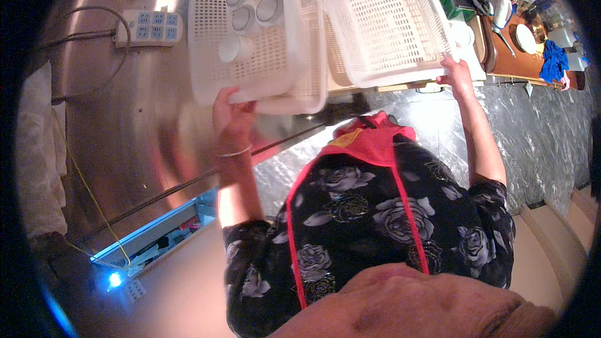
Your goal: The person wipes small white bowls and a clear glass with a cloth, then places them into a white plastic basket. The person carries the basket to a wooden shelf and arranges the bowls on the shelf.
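Note:
My left hand (233, 115) grips the near rim of a white perforated plastic basket (211, 33), which is slightly blurred. Inside it several clear cups or glasses (270, 8) stand grouped at the far end, and a white one (231, 49) sits nearer to me. Under and beside that basket lies another white plastic basket (313, 75). My right hand (455, 75) holds the near right corner of a white perforated basket (385, 23) that has nothing in it and is tilted. Its near edge overhangs a light wooden edge.
A power strip (157, 27) and looped cable lie on the metal surface (117, 80) at left. To the right, a brown wooden table (504, 56) carries a white round lid or plate (526, 39) and blue cloth (554, 61). Below left is an open drawer or bin (159, 234).

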Available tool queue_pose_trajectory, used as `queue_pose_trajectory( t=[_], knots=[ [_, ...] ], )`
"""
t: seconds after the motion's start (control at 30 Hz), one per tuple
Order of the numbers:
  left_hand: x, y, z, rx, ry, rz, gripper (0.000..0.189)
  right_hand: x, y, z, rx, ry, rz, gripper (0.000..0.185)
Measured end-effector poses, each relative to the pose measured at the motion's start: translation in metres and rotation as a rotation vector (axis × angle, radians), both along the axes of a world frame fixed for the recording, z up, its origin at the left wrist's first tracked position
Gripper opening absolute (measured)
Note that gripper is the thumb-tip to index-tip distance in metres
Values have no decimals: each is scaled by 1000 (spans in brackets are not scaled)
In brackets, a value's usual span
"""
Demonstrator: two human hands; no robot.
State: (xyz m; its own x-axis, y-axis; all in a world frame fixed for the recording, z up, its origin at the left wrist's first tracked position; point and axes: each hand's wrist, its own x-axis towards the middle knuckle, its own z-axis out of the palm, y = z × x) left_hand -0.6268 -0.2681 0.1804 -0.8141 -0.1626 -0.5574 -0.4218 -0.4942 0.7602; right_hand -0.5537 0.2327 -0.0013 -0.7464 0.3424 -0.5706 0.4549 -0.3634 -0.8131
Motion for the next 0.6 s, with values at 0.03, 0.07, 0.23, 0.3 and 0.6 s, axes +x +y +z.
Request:
queue_pose_trajectory(
  t=[0.03,0.07,0.23,0.3,0.6],
  knots=[
    [0,4,4,-44,73,-57,38,3,3,6,-14,-18,0,34],
    [0,7,9,-136,86,-73,39,6,5,12,-61,3,33,35],
    [-20,23,27,175,150,-46,45,6,-14,47,-103,133,17,38],
    [-26,28,29,221,161,-76,48,0,-41,58,-37,170,74,39],
    [-32,37,44,225,205,-133,51,7,-210,87,-706,65,349,36]
  ],
)
